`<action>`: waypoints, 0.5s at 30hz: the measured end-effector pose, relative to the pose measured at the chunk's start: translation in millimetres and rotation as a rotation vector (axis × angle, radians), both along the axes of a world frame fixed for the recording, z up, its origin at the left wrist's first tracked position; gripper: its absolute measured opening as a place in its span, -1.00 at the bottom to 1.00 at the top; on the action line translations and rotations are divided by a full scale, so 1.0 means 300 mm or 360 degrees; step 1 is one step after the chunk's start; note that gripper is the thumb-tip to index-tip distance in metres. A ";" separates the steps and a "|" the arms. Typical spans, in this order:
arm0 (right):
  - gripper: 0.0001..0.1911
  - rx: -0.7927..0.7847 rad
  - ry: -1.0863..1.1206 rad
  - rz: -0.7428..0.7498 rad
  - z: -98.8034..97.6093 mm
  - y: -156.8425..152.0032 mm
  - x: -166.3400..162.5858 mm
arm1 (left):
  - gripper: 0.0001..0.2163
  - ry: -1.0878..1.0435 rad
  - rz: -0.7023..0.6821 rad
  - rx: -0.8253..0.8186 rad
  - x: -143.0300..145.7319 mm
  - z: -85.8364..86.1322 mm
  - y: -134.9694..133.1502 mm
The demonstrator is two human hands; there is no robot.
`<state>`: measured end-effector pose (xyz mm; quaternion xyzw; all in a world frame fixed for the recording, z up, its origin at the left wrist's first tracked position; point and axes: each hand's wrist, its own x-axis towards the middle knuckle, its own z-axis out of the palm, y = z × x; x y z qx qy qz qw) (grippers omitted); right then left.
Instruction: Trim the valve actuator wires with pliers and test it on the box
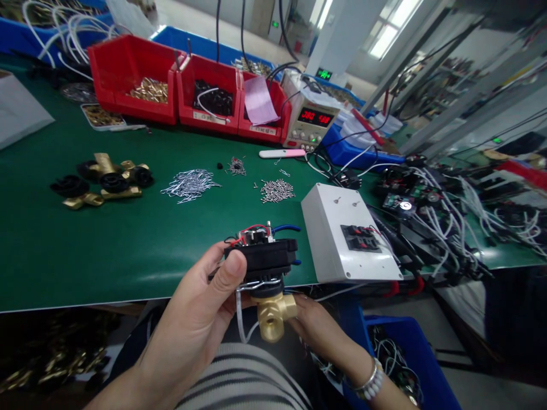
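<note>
My left hand [200, 310] grips a black actuator block [265, 256] with red, blue and white wires on top. A brass valve body [276, 312] is fixed under it by a metal clip. My right hand [316, 324] holds the brass valve from the right and below. Both hands hover just off the near edge of the green mat [106, 250], over my lap.
A white test box [342, 233] with red and black terminals sits right of the hands. Piles of metal clips [190, 183] and pins [277, 191], brass and black parts [102, 179], red bins [183, 85], a power supply [311, 119] and tangled wired boards [444, 216] lie beyond.
</note>
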<state>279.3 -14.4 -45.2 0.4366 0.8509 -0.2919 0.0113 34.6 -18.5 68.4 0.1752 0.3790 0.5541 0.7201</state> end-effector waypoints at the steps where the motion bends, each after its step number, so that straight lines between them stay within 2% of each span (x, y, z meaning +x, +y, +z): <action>1: -0.72 -0.0001 -0.0007 -0.0007 -0.003 0.000 0.001 | -0.47 -0.0002 -0.0004 -0.0005 -0.001 0.002 -0.001; 9: -0.68 0.0026 0.0036 0.0007 -0.039 -0.008 0.024 | -0.49 0.0020 -0.0012 -0.0034 0.000 0.006 -0.002; 15: -0.74 0.0071 0.0148 0.0043 -0.071 -0.025 0.022 | -0.48 0.0107 0.0022 -0.0065 0.014 0.016 -0.012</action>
